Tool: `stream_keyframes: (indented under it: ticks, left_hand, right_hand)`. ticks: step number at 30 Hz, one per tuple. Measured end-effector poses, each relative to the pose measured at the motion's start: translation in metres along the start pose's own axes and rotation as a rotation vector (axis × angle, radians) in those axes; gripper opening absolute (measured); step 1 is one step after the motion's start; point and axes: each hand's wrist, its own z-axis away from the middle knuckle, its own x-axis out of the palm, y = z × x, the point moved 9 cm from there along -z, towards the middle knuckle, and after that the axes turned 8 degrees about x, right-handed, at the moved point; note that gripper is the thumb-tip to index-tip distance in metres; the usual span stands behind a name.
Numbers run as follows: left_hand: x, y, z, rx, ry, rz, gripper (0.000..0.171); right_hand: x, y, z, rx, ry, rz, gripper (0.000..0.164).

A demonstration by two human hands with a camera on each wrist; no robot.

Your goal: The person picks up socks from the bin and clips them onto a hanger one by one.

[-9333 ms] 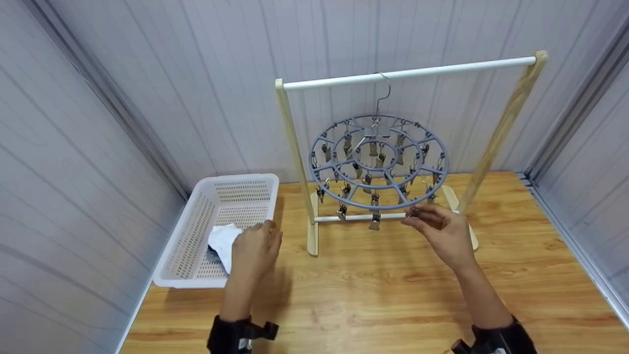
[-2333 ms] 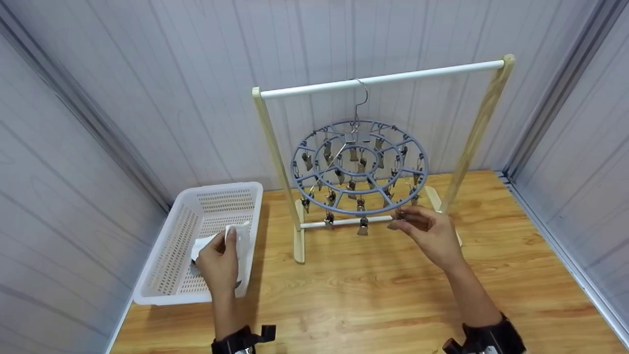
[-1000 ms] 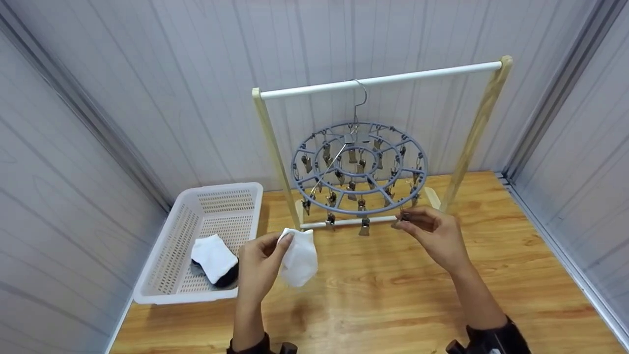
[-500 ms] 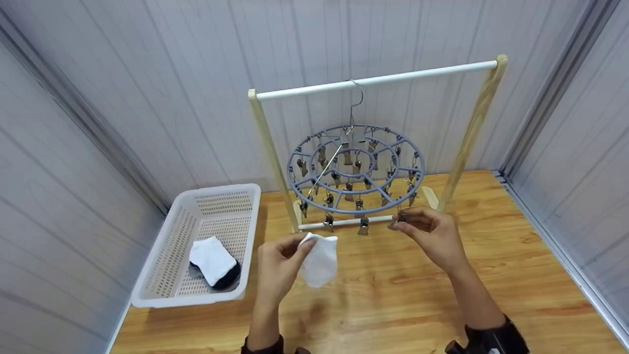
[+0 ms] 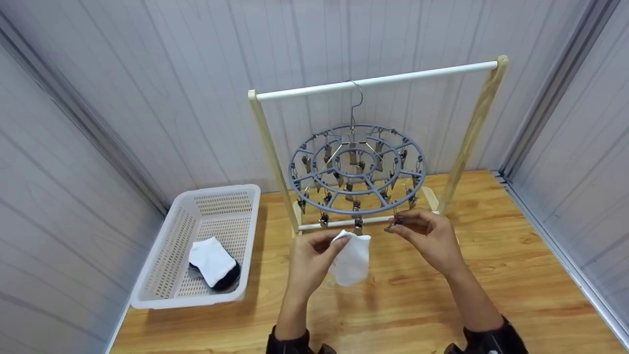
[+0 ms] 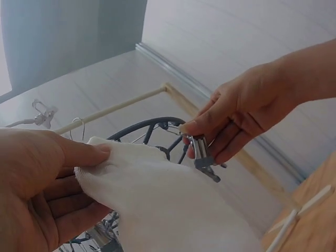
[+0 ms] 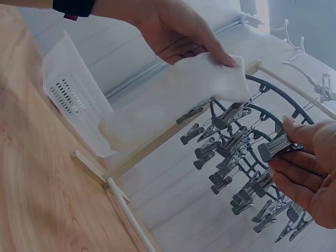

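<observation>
Center frame in the head view, a left hand (image 5: 310, 255) pinches a white sock (image 5: 353, 260) by its upper edge, the cloth lying to the right of the grip with its long axis hanging toward the bottom. Slightly higher and to the right, below a round hanger (image 5: 339, 211), a right hand (image 5: 436, 240) grasps a metal clip (image 7: 276, 147), near the sock's upper right corner but apart from it.

2 black wristbands (image 5: 491, 339), 1 red tag (image 7: 70, 17)
</observation>
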Motion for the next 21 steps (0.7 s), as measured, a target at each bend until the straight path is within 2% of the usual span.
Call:
stream_keyframes:
  ticks: [5, 11, 15, 21]
  left_hand:
    - [0.013, -0.003, -0.001, 0.006, -0.001, 0.071, 0.013]
    - [0.022, -0.002, 0.001, 0.067, -0.005, 0.075, 0.013]
    - [0.025, -0.004, 0.000, 0.084, -0.018, 0.082, 0.013]
    - [0.030, -0.009, -0.001, 0.061, -0.031, 0.104, 0.015]
  right_hand:
    - [0.003, 0.000, 0.000, -0.004, -0.015, 0.003, 0.023]
    - [0.008, -0.001, 0.001, -0.031, -0.021, 0.004, 0.023]
    - [0.010, -0.002, 0.003, -0.035, -0.019, -0.008, 0.023]
    - [0.009, -0.003, 0.004, -0.046, 0.001, -0.006, 0.023]
